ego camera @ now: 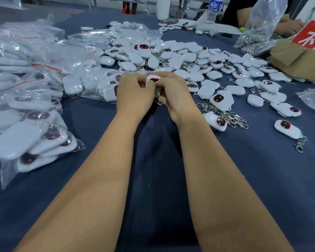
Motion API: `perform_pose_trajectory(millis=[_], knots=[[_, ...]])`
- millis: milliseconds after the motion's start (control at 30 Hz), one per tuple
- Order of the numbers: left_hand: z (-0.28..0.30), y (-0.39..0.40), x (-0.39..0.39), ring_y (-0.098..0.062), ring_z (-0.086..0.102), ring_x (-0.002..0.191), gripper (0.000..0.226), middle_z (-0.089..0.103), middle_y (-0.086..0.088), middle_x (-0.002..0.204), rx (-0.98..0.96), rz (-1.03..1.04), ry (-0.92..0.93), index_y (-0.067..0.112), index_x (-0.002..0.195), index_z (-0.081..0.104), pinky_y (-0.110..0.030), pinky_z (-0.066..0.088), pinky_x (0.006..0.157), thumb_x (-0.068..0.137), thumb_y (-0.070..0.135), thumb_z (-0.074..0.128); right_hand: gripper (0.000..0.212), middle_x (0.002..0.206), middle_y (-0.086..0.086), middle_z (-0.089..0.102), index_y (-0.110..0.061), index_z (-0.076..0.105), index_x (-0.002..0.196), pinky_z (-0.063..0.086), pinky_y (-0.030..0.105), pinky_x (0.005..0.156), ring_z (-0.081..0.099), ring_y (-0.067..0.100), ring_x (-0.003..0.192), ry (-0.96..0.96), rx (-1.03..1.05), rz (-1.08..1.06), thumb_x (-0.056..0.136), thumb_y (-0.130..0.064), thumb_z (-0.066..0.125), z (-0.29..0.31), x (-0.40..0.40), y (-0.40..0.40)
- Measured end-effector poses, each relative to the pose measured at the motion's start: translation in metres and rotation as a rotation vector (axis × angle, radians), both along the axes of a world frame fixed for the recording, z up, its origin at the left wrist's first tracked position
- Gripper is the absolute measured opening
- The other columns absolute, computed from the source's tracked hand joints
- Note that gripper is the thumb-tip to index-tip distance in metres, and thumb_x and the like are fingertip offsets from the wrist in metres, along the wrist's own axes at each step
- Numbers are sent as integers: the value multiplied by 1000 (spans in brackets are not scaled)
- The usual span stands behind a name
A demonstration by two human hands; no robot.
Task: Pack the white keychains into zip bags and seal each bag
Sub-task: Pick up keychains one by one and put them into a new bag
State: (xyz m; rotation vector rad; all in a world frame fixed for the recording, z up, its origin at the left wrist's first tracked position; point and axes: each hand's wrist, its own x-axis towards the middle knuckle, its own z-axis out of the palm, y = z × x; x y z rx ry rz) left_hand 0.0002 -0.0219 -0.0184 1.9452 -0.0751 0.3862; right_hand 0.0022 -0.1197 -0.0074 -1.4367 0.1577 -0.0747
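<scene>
Hands at centre of a blue-covered tabletop (pixel 153 160), both forearms reaching forward from the near edge. Left hand (pixel 133 91) and right hand (pixel 173 91) meet around one white keychain (pixel 152 79), dark oval face with a red rim turned up. The grip of each hand is pinching: fingers of both hands curl onto the keychain from either side, thumbs near its top edge. A clear zip bag (pixel 157 94) appears to wrap the keychain, though the film is hard to make out between the fingers; a metal clasp (pixel 158 103) shows just below the hands.

Beyond and to the right of the hands, a heap of loose keychains (pixel 180 55) spreads across the cloth, many with clasps attached, some face up, some face down. To the left of the hands lie filled bags (pixel 31 135), each holding several keychains, with red zip strips along their mouths; more such bags (pixel 25 51) are stacked farther back on that side. At far right of the hands, a cardboard box (pixel 296 59) carries a red sign with white characters. Behind the box stands a clear sack of metal rings (pixel 258 33). A water bottle (pixel 214 10) stands at the far edge, near another person's arm (pixel 244 15).
</scene>
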Motion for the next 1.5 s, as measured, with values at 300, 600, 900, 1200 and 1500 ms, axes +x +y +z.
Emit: perform_pose_trajectory(millis=[300,600,900,1200,1500], knots=[[2,3,-4,-17,58,70,27,56,7,78,-249,79,-20,35,94,55,-39,53,69,85,9,56,18,78,4,68,-13,65,85,53,26,64,62,16,69,-109,91,-44,88,2,57,0,-1,-5],[5,6,-3,1,47,47,17,52,16,50,-270,212,-43,18,73,65,-13,37,48,84,13,53,17,92,17,55,-7,47,90,60,34,78,63,20,70,-152,369,-125,91,10,52,2,-2,1],[10,1,-8,-10,63,91,18,66,7,90,-214,168,-275,35,82,64,-21,49,83,89,19,58,14,72,-1,69,-18,69,73,52,34,71,64,17,72,-253,-446,-133,86,-14,67,-9,-3,11],[5,-4,-7,-18,61,86,16,62,4,84,-73,92,-114,30,106,61,-42,50,86,93,24,54,27,55,-10,60,-16,64,65,44,23,56,52,4,55,-256,-462,-158,82,1,50,-1,-9,8],[1,-4,-9,-30,58,105,37,56,-10,127,346,154,-11,18,113,71,-39,42,96,95,11,39,40,144,12,44,-15,56,126,12,48,115,24,32,142,160,-1280,-316,88,-22,45,-11,-8,-23]])
